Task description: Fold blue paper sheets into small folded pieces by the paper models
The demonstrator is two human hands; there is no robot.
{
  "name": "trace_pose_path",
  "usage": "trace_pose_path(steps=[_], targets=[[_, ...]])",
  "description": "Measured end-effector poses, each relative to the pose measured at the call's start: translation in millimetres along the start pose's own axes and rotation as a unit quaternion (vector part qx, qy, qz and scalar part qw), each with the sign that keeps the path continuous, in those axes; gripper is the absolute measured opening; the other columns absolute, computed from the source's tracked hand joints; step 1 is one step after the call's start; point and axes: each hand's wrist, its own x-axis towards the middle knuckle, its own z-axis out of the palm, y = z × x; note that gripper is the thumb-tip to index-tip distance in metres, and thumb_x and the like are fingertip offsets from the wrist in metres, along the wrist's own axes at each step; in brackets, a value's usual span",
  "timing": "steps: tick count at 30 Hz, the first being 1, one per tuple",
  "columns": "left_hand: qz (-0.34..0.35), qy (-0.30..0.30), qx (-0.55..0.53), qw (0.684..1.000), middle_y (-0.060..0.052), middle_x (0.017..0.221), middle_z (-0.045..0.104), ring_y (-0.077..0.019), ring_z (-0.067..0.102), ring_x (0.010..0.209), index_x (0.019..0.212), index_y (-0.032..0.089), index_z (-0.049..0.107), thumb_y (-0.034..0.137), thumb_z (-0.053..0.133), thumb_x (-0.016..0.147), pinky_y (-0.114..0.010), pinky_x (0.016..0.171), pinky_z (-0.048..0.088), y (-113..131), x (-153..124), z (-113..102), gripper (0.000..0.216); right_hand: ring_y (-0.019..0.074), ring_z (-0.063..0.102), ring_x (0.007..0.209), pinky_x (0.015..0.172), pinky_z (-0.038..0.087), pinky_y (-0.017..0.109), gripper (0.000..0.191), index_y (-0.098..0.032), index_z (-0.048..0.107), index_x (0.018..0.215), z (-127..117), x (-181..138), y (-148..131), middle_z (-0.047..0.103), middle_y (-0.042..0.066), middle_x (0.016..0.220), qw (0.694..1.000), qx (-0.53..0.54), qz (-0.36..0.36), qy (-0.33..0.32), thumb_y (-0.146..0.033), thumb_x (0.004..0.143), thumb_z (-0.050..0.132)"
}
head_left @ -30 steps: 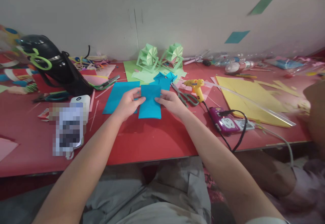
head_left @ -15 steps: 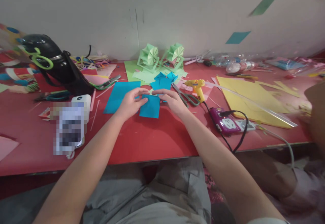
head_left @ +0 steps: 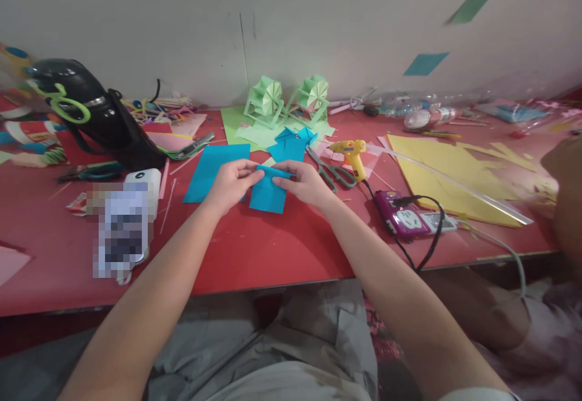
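Note:
A small blue paper sheet (head_left: 268, 193) lies on the red table (head_left: 254, 249), its top edge folded over. My left hand (head_left: 231, 184) pinches that folded edge from the left. My right hand (head_left: 304, 182) pinches it from the right, fingers closed on the paper. A larger blue sheet (head_left: 209, 170) lies flat just left of my left hand. A folded blue paper piece (head_left: 293, 143) sits right behind my hands.
Scissors (head_left: 331, 173), a yellow glue gun (head_left: 352, 155) and a purple power strip (head_left: 404, 219) with a black cord lie to the right. Yellow paper (head_left: 450, 173) lies beyond. Green paper models (head_left: 286, 101) stand by the wall. A black bag (head_left: 100, 119) sits at left. Another person's arm (head_left: 564, 201) is at the right edge.
The blue sheet was held flat at its top corners; its top edge has since been folded down, and both hands have drawn together over the fold.

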Motion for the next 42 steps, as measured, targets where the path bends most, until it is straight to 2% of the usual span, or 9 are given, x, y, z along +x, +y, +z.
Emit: trace_pose_path(steps=[8, 26, 35, 42], targets=[[0.004, -0.008, 0.01, 1.0, -0.006, 0.08, 0.074, -0.0204, 0.067, 0.071, 0.085, 0.017, 0.07, 0.056, 0.083, 0.067, -0.033, 0.066, 0.054, 1, -1, 0, 0.045, 0.02, 0.067, 0.089, 0.078, 0.057, 0.035, 0.033, -0.018, 0.073, 0.103, -1, -1, -3, 0.075, 0.007, 0.102, 0.999, 0.027, 0.026, -0.008, -0.04, 0.078, 0.075], [-0.007, -0.024, 0.029, 0.999, -0.005, 0.075, 0.073, -0.0194, 0.066, 0.066, 0.084, 0.018, 0.068, 0.053, 0.084, 0.066, -0.033, 0.065, 0.053, 8, -6, 0, 0.043, 0.02, 0.067, 0.087, 0.077, 0.055, 0.034, 0.03, -0.017, 0.073, 0.097, -2, -2, -4, 0.074, 0.006, 0.097, 0.999, 0.023, 0.029, -0.003, -0.037, 0.075, 0.077], [-0.067, -0.067, -0.022, 0.995, -0.003, 0.074, 0.072, -0.0197, 0.067, 0.066, 0.094, 0.02, 0.071, 0.046, 0.082, 0.068, -0.033, 0.062, 0.055, 11, -4, -8, 0.039, 0.0206, 0.067, 0.088, 0.078, 0.056, 0.036, 0.032, -0.018, 0.073, 0.099, -5, -1, -2, 0.074, 0.007, 0.1, 0.999, 0.029, 0.033, -0.01, -0.038, 0.074, 0.077], [-0.082, -0.066, -0.044, 0.993, -0.005, 0.076, 0.073, -0.0207, 0.069, 0.071, 0.098, 0.018, 0.073, 0.045, 0.081, 0.07, -0.032, 0.064, 0.055, 11, -4, -11, 0.04, 0.0211, 0.067, 0.09, 0.078, 0.056, 0.035, 0.033, -0.017, 0.073, 0.1, -5, -1, -3, 0.074, 0.008, 0.101, 0.999, 0.018, 0.027, -0.007, -0.038, 0.074, 0.077]])
